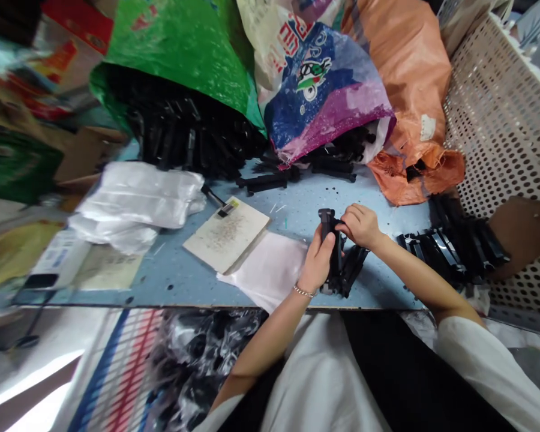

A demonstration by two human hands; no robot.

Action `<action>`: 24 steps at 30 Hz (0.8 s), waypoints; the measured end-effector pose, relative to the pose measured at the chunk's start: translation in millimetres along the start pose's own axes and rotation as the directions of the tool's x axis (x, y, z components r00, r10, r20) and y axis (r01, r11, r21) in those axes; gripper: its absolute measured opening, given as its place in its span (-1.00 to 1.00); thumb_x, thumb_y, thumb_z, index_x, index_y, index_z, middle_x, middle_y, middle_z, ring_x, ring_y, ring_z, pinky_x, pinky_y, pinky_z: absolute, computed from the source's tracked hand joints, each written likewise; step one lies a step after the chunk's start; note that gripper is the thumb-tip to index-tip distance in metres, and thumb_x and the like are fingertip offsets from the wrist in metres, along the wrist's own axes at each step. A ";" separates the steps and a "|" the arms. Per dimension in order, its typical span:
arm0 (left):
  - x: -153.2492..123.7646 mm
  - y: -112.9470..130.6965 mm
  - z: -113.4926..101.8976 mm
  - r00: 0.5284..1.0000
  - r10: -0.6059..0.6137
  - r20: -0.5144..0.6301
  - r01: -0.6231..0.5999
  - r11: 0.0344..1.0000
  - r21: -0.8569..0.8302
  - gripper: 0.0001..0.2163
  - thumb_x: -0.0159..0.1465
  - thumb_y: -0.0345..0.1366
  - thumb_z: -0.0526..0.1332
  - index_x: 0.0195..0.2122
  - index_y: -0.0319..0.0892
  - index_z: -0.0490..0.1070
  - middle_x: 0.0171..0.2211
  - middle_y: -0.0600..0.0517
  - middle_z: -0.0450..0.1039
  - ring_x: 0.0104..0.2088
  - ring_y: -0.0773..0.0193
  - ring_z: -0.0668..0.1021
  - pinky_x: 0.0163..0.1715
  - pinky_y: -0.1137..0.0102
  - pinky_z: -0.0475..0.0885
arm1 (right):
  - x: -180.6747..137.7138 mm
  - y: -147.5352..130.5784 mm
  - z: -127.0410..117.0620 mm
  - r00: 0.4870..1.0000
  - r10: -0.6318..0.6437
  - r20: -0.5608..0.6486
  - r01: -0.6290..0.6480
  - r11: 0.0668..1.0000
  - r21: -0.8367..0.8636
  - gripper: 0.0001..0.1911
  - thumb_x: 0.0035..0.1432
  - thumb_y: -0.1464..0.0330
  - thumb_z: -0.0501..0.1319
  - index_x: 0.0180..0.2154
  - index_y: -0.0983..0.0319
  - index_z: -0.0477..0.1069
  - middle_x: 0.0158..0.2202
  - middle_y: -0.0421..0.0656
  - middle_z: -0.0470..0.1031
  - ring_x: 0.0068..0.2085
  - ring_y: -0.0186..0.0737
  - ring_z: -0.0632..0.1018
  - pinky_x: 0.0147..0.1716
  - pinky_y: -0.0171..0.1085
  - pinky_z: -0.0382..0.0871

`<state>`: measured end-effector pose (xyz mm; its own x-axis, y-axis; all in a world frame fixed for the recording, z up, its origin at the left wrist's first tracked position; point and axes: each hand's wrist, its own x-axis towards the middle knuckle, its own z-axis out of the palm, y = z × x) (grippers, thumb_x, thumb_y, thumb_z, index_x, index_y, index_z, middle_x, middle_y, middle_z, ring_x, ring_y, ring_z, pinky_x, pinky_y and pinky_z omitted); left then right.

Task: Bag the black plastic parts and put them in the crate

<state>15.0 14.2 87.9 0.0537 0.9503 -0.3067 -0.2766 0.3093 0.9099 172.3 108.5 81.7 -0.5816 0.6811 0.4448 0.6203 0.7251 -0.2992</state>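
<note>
My left hand (317, 261), with a bracelet at the wrist, wraps around a long black plastic part (329, 243) that stands upright on the blue table (175, 273). At the part's top end my right hand (360, 224) is closed on it. Several more black parts (348, 271) lie in a loose bundle under and beside both hands. A white sheet (270, 267) lies just left of my left hand.
Open woven sacks spill black parts at the back: green (180, 54), blue-purple (324, 84), orange (409, 90). A row of black parts (454, 246) lies right, beside a perforated white basket (504, 132). A notebook (225, 234) and white plastic bags (135, 201) lie left.
</note>
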 end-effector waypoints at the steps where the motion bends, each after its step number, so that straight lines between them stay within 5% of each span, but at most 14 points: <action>1: 1.8 0.6 -1.5 0.999 0.023 -0.032 -0.022 1.000 0.021 -0.43 0.25 0.19 0.18 0.11 -0.14 0.30 -0.44 0.08 0.46 -0.54 0.31 0.54 -0.60 0.46 0.44 | 0.9 -3.8 0.5 0.999 0.044 0.012 -0.044 0.998 0.037 -0.47 0.42 0.01 -0.11 -0.40 0.19 0.34 -0.43 -0.13 0.38 -0.36 -0.18 0.39 -0.32 -0.22 0.24; 4: 11.0 5.9 -10.9 0.987 0.093 -0.130 -0.080 0.992 0.100 -0.46 0.27 0.17 0.17 0.09 -0.13 0.31 -0.40 0.08 0.46 -0.49 0.32 0.54 -0.52 0.44 0.48 | -8.5 -24.3 1.1 0.995 0.082 0.048 -0.087 0.989 0.123 -0.42 0.48 0.10 -0.26 -0.38 0.20 0.35 -0.43 -0.15 0.39 -0.36 -0.23 0.39 -0.31 -0.25 0.23; 9: 24.3 7.4 -15.4 0.983 0.116 -0.143 -0.095 0.984 0.152 -0.53 0.32 0.14 0.11 0.03 -0.14 0.34 -0.41 0.08 0.46 -0.49 0.31 0.52 -0.45 0.40 0.49 | -51.3 -53.7 14.7 0.983 -0.162 0.090 0.164 0.986 -0.023 -0.46 0.41 0.01 -0.06 -0.38 0.22 0.43 -0.35 -0.06 0.46 -0.30 -0.15 0.39 -0.31 -0.19 0.18; 13: 42.2 -10.2 -21.5 0.963 0.224 -0.149 -0.182 0.950 0.254 -0.56 0.33 0.03 0.16 0.11 -0.12 0.26 -0.20 -0.01 0.50 -0.23 0.22 0.57 -0.16 0.30 0.50 | -62.7 -49.3 29.2 0.977 -0.033 0.210 0.042 0.998 -0.037 -0.51 0.42 0.09 -0.03 -0.39 0.20 0.46 -0.38 -0.06 0.49 -0.32 -0.15 0.44 -0.32 -0.19 0.21; 16: 55.4 -29.3 -41.1 0.958 0.236 -0.165 -0.133 0.871 0.473 -0.64 0.33 -0.03 0.14 0.01 -0.16 0.35 -0.14 -0.07 0.49 -0.10 0.12 0.55 0.00 0.20 0.43 | -37.7 -21.9 30.9 0.938 0.091 0.334 -0.078 0.996 -0.051 -0.54 0.44 0.12 -0.07 -0.29 0.20 0.49 -0.33 -0.06 0.52 -0.26 -0.12 0.48 -0.26 -0.19 0.27; 20: 50.0 -63.1 -53.3 0.974 0.198 -0.107 -0.079 0.747 0.660 -0.75 0.37 -0.16 0.04 -0.20 -0.17 0.44 -0.28 -0.08 0.49 -0.16 0.07 0.53 0.01 0.11 0.42 | 28.8 42.0 34.6 0.910 0.354 0.216 -0.319 0.930 -0.183 -0.59 0.45 0.26 -0.11 0.06 0.26 0.42 0.06 0.06 0.47 0.07 -0.03 0.44 0.03 -0.14 0.30; 24: 30.3 -93.0 -38.5 0.930 0.361 -0.069 -0.180 0.612 0.770 -0.69 0.34 -0.30 0.06 0.06 -0.24 0.40 0.03 -0.24 0.43 0.12 0.02 0.42 0.24 0.02 0.25 | 83.2 101.5 47.4 0.861 0.495 0.116 -0.442 0.841 -0.313 -0.44 0.38 0.39 -0.02 0.35 0.38 0.07 0.38 0.16 0.09 0.32 0.14 0.18 0.18 0.01 0.21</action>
<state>5.5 12.9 -16.8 -0.1164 0.9929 0.0241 0.5601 0.0456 0.8271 162.0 243.6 48.4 -0.2543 0.9574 0.1371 0.9431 0.2769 -0.1840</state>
